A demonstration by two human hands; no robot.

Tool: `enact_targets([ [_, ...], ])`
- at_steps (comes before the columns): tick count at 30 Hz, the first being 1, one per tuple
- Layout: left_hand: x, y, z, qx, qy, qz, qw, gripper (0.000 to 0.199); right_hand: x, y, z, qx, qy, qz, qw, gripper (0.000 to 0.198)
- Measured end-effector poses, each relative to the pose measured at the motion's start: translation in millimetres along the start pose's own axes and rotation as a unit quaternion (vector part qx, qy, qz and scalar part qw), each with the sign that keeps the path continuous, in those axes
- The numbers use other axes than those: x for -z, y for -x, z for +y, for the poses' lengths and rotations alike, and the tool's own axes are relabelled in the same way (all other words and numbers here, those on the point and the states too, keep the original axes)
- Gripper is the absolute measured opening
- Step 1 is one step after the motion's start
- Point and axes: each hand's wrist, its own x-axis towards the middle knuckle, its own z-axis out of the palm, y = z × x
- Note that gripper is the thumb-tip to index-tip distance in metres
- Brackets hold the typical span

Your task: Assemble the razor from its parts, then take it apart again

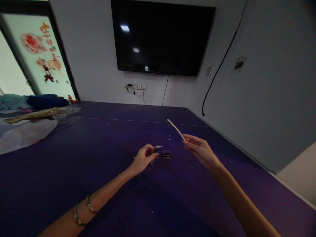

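My right hand (201, 149) is raised over the purple surface, its fingers closed on the end of a slim, pale toothbrush (175, 128). The brush's head points up and to the left, away from my hand. Lower and further left, my left hand (144, 158) pinches a small tool with a dark handle and a shiny metal head (158, 147); it looks like a razor, but its exact kind is too small to tell. Just right of that tool lies a small black-and-clear case (167, 154), touched by neither hand.
White specks dot the purple surface (98, 184). Clear plastic sheeting (29, 133) and folded blue cloth (46, 101) lie at the far left. A television (163, 39) hangs on the back wall, and a black cable (219, 67) dangles down the right wall.
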Motion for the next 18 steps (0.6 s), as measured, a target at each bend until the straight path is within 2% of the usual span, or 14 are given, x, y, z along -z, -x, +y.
enact_targets([
  [4, -2, 0, -1, 0.021, 0.047, 0.016, 0.999, 0.026, -18, 7, 1, -0.090, -0.183, 0.021, 0.979, 0.033],
  [7, -2, -1, -1, 0.038, 0.048, 0.049, 0.997, 0.028, -31, 13, 1, -0.161, -0.262, 0.019, 0.952, 0.034],
  [11, -3, -2, -2, 0.049, 0.038, 0.121, 0.991, 0.031, -47, 23, 6, -0.197, -0.289, 0.016, 0.937, 0.036],
  [18, -8, 1, -1, 0.067, 0.064, 0.141, 0.986, 0.048, -64, 48, 21, -0.208, -0.282, -0.009, 0.937, 0.038],
])
